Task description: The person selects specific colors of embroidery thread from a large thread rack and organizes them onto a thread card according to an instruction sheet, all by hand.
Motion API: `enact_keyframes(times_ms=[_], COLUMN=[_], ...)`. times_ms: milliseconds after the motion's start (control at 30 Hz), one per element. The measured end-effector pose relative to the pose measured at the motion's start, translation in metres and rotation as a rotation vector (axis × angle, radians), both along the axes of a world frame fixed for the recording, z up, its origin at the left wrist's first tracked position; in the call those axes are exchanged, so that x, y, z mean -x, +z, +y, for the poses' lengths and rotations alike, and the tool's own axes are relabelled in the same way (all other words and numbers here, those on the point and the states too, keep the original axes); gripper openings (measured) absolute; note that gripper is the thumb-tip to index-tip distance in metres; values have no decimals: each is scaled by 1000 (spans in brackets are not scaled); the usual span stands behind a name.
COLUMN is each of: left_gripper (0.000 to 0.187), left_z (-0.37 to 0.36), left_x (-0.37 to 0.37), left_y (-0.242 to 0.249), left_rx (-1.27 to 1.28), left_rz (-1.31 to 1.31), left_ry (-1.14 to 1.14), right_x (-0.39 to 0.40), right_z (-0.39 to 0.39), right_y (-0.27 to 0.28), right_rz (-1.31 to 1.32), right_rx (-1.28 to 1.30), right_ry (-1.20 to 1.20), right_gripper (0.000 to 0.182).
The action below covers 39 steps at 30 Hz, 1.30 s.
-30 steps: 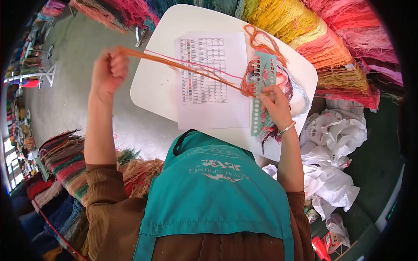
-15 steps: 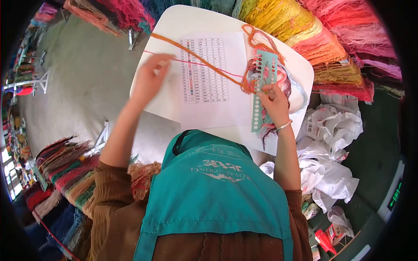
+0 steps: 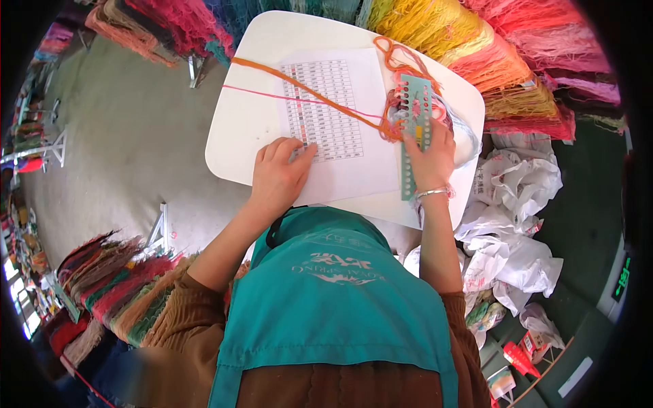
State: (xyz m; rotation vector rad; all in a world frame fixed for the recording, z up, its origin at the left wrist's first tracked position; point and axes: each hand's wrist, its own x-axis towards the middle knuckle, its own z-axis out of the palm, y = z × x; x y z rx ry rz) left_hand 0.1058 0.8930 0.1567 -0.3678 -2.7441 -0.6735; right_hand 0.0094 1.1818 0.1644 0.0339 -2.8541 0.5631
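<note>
My left hand [image 3: 279, 170] lies on the lower left of a printed paper chart [image 3: 340, 180], fingers stretched out over its rows and holding nothing. My right hand [image 3: 433, 160] grips a green thread card [image 3: 407, 170], a long strip with punched holes and a flower print, thumb on its face and fingers at its right side. Loops of thread in pink, white and other colours hang from the card, partly under the hand. An orange thread bundle [image 3: 306, 88] and a thin pink thread [image 3: 258, 94] stretch across the chart from the card to the table's left edge.
A white table [image 3: 231, 146] with rounded corners carries the chart and card. Thread hanks in yellow [image 3: 435, 34] and red hang behind it at the right. White plastic bags [image 3: 520, 183] are piled to the right. More coloured hanks [image 3: 112, 285] hang at the lower left.
My left hand has come down from above the table's left side onto the chart. My right hand has shifted from pinching at the card's holes to lying over its right side.
</note>
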Motion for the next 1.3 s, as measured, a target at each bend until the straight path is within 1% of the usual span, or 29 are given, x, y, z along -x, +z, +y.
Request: enact_keyframes(times_ms=[67,100,200,267,300,367,533,600,633,700,733,800,833,900,933,967,1033,1067,1133,1167,1200,1233,1267,1300], left_gripper=[37,37,38,39,39,40,37,37,37,37,37,37,37,35,35,34,33,32,31,30,29,28,27,25], left_z=[-1,-2,-6,-8,-9,-11,-17,-19,-20,-22,-22,-21,-21,-21,-22,-22,-22,-20,-17,-14,-14,-11,-10,-6], left_x=[0,0,-1,0,0,-2,-4,-5,-5,-6,-6,-6,-6,-6,-6,-7,-6,-7,-6,-4,-11,-13,-13,-14], left_y=[1,1,2,3,1,3,7,7,8,6,5,6,6,7,6,6,6,6,6,3,-1,-2,-4,3], left_rx=[25,20,-4,29,34,34,19,19,14,4,-1,-19,-12,-5,-6,-5,0,12,25,15,13,16,23,3], left_rz=[10,17,20,-16,-13,-16,1,-27,-34,-18,-22,5,-10,-19,1,6,22,34,35,42,24,28,17,4], left_ry=[6,-5,-53,-64,-77,-105,-155,-150,-153,-159,-152,-163,-159,-153,-158,-162,-165,-155,-139,-115,-77,-65,-43,-22], right_x=[1,2,8,11,15,15,18,19,18,11,10,3,-2,-15,-20,-24,-30,-39,-38,-40,-47,-55,-64,-85], right_z=[-3,-5,-4,-7,-7,-11,-17,-19,-18,-24,-20,-19,-18,-25,-23,-20,-13,-17,13,38,69,86,116,153], right_y=[-1,2,4,8,12,16,27,33,25,33,11,4,7,26,25,28,37,72,70,74,80,114,130,145], right_rz=[-66,-58,-155,-197,-275,-265,-374,-416,-353,-280,-147,-45,4,-102,-66,-46,113,7,272,398,552,740,825,792], right_rx=[-56,-60,-52,-7,7,12,-54,-25,-24,41,80,150,165,447,479,479,576,719,838,728,803,345,102,-221], right_ry=[-33,-44,-34,-88,-138,-182,-207,-242,-257,-297,-277,-248,-190,-175,-123,-122,-68,-188,-232,-317,-263,-408,-506,-615], right_gripper=[70,70,75,78,81,82,92,92,90,81,64,49,35,30,26,26,23,19,16,16,15,15,18,24])
